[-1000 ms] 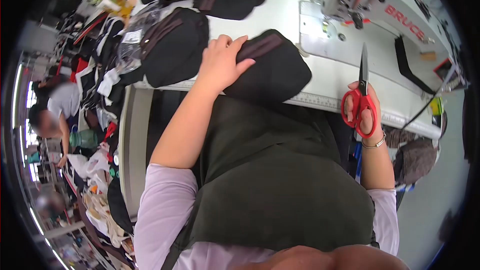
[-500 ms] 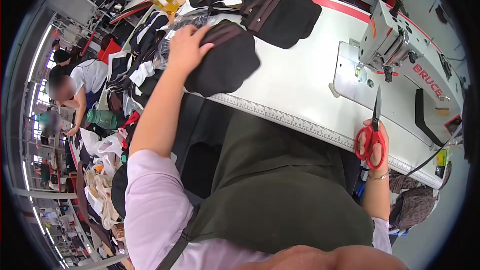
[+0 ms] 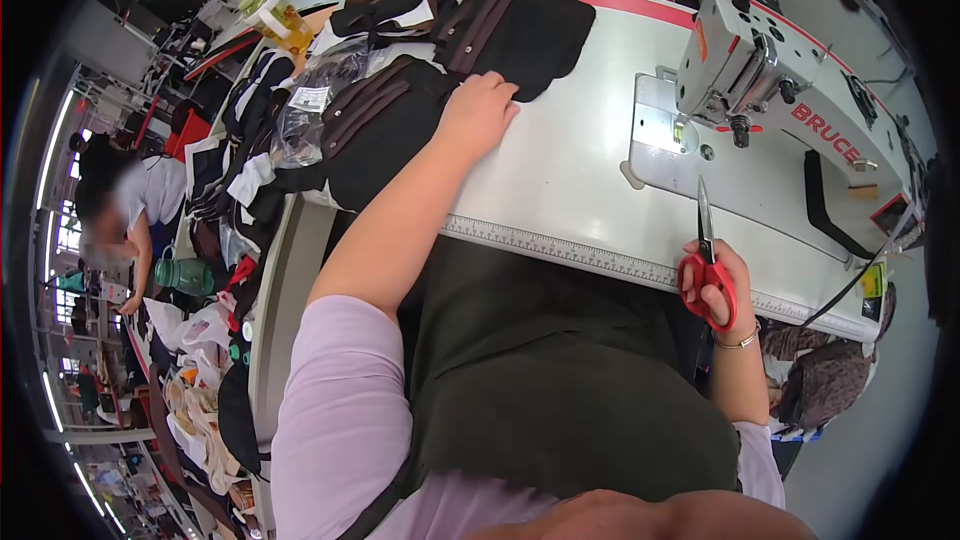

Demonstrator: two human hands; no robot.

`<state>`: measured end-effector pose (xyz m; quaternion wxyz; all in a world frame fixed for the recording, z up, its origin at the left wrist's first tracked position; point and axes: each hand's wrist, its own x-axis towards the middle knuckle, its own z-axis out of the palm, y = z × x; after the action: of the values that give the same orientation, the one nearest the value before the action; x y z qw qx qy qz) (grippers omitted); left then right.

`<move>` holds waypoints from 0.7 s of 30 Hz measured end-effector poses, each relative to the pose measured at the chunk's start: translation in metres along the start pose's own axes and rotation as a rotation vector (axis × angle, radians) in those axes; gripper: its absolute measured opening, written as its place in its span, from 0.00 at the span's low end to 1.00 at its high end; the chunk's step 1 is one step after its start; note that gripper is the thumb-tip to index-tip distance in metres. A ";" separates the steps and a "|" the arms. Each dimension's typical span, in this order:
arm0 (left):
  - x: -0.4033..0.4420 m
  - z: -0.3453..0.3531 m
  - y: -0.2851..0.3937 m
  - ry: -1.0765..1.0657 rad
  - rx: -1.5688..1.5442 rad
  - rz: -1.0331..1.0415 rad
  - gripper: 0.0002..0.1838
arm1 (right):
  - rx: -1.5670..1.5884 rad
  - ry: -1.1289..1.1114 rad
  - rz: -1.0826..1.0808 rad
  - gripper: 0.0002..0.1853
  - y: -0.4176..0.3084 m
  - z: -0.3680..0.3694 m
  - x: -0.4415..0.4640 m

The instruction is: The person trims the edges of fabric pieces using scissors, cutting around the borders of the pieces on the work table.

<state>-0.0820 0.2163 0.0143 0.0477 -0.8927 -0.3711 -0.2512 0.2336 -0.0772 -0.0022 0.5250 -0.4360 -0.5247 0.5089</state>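
My left hand (image 3: 478, 118) rests at the near edge of a black fabric piece (image 3: 540, 25) with brown zipped strips; its fingers are bent together on that edge, fingertips partly hidden. Beside it on the left lies a similar black piece (image 3: 385, 155) with two brown strips, partly under my wrist. My right hand (image 3: 730, 285) holds scissors (image 3: 708, 285) by their red handles, blades pointing up and away over the table's front edge.
A white sewing machine (image 3: 760, 70) marked BRUCE stands on the right of the white table (image 3: 560, 170). A ruler strip (image 3: 560, 248) runs along the front edge. Clear plastic (image 3: 315, 95), cloth piles and a yellow-filled jug (image 3: 275, 18) lie left. Another person (image 3: 150, 185) works further left.
My left hand has moved right, off the near black piece to the edge of the far one. The near piece lies further left. The view has shifted; my right hand still holds the scissors.
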 end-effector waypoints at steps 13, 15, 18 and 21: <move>-0.046 -0.030 0.073 -0.168 -0.203 0.333 0.20 | -0.007 0.014 -0.019 0.43 -0.007 0.005 0.002; -0.052 -0.052 0.099 -0.311 0.007 0.196 0.20 | -0.032 0.019 -0.034 0.43 -0.002 0.006 -0.001; -0.057 -0.047 0.110 -0.295 -0.014 0.255 0.21 | 0.036 0.086 -0.059 0.42 -0.006 0.020 -0.011; -0.062 -0.037 0.116 -0.215 -0.068 0.276 0.21 | -0.031 0.051 0.080 0.42 -0.010 0.034 -0.031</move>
<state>-0.0546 0.0831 0.0280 0.0118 -0.9580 -0.2392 -0.1577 0.2028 -0.1113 0.0071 0.5107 -0.4776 -0.5011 0.5099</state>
